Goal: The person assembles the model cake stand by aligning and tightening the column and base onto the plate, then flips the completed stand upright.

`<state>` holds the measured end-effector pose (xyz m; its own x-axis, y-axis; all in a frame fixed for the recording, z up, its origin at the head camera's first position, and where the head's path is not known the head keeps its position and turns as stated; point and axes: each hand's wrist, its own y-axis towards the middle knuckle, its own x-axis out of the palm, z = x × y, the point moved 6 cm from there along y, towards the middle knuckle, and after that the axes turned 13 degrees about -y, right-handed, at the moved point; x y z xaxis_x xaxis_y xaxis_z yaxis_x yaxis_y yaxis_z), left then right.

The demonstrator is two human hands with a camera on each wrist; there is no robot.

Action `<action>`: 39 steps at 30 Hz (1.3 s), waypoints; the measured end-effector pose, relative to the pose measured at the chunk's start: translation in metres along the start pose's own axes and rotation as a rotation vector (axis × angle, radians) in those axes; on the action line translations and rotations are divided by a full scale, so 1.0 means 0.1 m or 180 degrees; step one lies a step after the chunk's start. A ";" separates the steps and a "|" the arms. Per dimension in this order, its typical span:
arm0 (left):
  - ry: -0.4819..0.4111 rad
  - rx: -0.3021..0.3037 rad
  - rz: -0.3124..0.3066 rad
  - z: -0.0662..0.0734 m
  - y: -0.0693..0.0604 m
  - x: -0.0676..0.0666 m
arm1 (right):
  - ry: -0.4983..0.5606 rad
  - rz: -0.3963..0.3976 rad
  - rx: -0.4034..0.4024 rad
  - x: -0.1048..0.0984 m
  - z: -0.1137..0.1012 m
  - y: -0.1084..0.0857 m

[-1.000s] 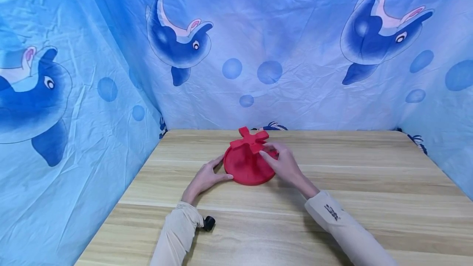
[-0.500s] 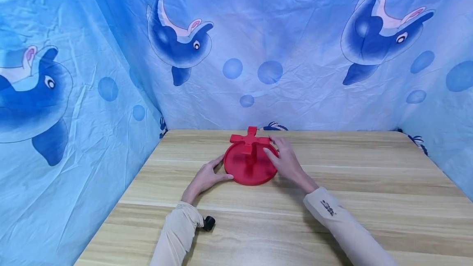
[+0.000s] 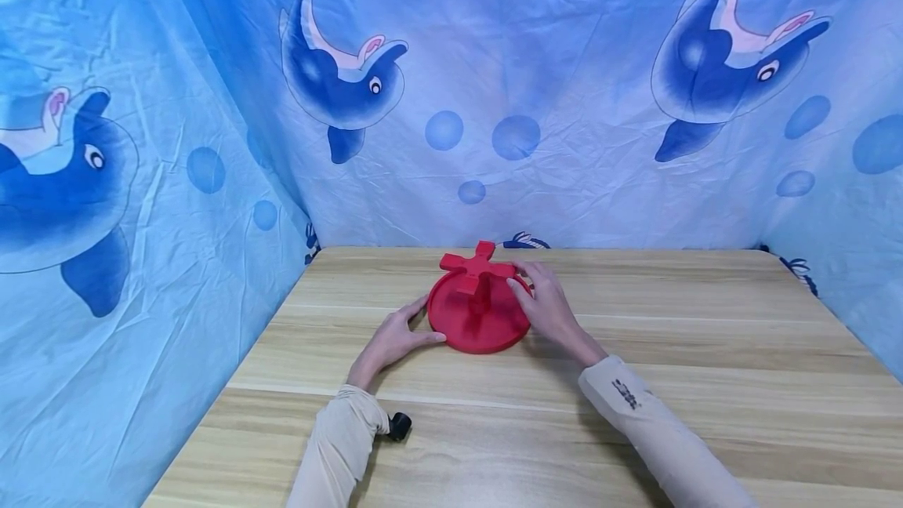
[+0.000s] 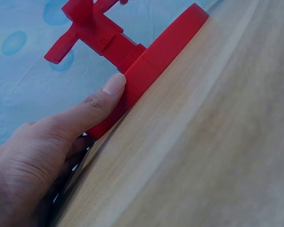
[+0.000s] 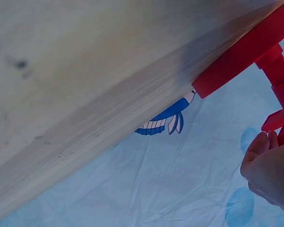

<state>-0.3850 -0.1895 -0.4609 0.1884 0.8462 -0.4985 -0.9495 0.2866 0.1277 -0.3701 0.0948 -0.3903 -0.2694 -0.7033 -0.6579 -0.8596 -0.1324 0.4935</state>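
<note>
A red four-armed cross handle [image 3: 474,266] sits on a short post [image 3: 480,300] above a round red base [image 3: 458,328] with a raised rim, lying flat on the table. My left hand [image 3: 391,339] holds the base's left edge, the thumb [image 4: 114,85] against the rim and the fingers partly hidden behind it. At the handle's right arm, my right hand [image 3: 549,308] pinches the tip between thumb and fingers. The right wrist view shows those fingertips against the red arm [image 5: 274,120]; part of this hand falls outside that frame.
The wood-grain table [image 3: 670,382] reaches to a blue dolphin-print cloth [image 3: 578,179] hung behind and at both sides. A small black device [image 3: 399,426] is at the left sleeve cuff.
The cross handle's arms stand at another angle than a second ago. My right hand has shifted slightly right, from the near-right arm to the right one. Left hand and base keep their place.
</note>
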 end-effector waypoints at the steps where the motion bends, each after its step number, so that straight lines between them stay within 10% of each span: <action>1: -0.0001 0.0004 -0.0001 0.00 0.00 0.00 | 0.0016 0.0012 -0.0010 0.00 0.00 0.00; 39: 0.0033 -0.0021 0.0005 0.01 0.00 0.01 | 0.0260 -0.0064 -0.0036 0.01 -0.05 -0.02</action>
<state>-0.3842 -0.1886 -0.4603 0.1842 0.8419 -0.5072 -0.9514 0.2823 0.1230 -0.3666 0.0904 -0.3890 -0.2154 -0.7550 -0.6193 -0.8593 -0.1547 0.4875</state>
